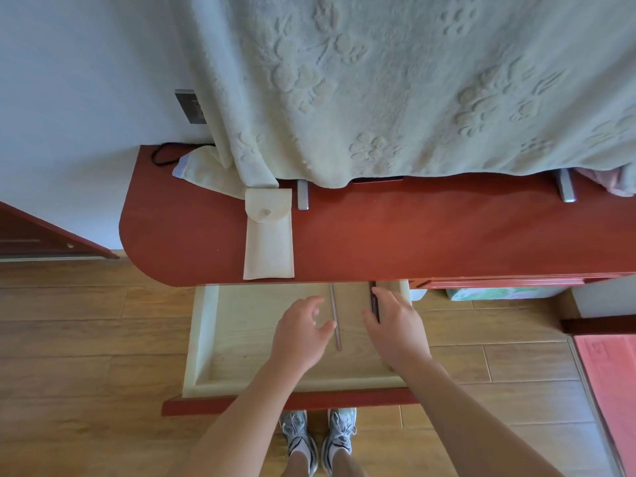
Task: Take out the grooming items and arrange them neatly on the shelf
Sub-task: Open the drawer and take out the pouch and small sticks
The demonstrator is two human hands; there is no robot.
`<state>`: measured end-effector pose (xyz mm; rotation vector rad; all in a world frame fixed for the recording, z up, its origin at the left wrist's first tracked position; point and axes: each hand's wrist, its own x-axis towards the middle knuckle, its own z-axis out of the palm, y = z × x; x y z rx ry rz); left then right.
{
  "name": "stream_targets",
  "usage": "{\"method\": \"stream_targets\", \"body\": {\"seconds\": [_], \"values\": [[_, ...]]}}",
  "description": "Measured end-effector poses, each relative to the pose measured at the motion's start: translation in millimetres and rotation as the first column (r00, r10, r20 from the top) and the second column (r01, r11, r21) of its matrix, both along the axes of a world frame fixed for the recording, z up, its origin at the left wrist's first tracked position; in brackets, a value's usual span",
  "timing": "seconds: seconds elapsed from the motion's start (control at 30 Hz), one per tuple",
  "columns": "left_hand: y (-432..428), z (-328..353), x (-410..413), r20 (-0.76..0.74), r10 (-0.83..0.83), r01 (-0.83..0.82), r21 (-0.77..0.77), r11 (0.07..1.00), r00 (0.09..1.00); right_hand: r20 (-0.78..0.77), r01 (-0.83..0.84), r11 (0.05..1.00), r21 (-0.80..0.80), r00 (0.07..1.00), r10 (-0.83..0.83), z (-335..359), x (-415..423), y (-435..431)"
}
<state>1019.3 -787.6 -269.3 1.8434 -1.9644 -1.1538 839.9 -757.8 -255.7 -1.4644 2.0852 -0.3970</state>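
A pale wooden drawer (206,339) stands pulled out under the red shelf top (413,235). Inside lies a thin silver metal stick (335,318), running front to back. My left hand (299,332) hovers just left of it, fingers loosely curled and holding nothing. My right hand (395,325) reaches into the drawer's right side, and its fingers and thumb close round a dark slim item (374,304), mostly hidden by the hand. A cream cloth pouch (268,235) with a snap flap lies flat on the shelf top near its left end.
A large pale green towel (378,80) hangs over the back of the shelf, hiding what is behind it. Two metal feet (303,197) stick out beneath it. A black cord (165,153) lies at the shelf's back left. A pink mat (609,390) covers the floor at right.
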Motion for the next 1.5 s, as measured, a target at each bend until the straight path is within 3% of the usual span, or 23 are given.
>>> {"method": "stream_targets", "body": {"seconds": [0.27,0.43,0.73,1.07,1.5], "values": [[-14.7,-45.0,-24.0,-0.017,0.118,-0.116,0.091,0.989,0.993,-0.053,0.056,0.971,0.234,0.998,-0.045,-40.7,-1.0,-5.7],[-20.8,-64.7,-36.7,0.028,0.132,-0.134,0.115,0.984,0.991,-0.044,0.030,0.954,0.297,0.999,-0.018,-62.8,1.1,-13.7],[-18.8,-86.7,-50.3,0.113,0.101,-0.107,0.046,0.993,0.988,-0.065,0.059,0.958,0.280,0.997,-0.042,-83.8,2.2,-19.4],[-19.3,-97.4,-47.8,0.165,0.098,-0.097,-0.009,0.995,0.981,0.036,0.115,0.969,0.218,0.991,-0.125,-97.0,2.3,-21.5],[-12.8,-55.9,-42.3,0.159,0.088,-0.101,0.076,0.992,0.983,0.046,0.114,0.979,0.169,0.991,-0.123,-74.4,7.3,-7.3]]}}
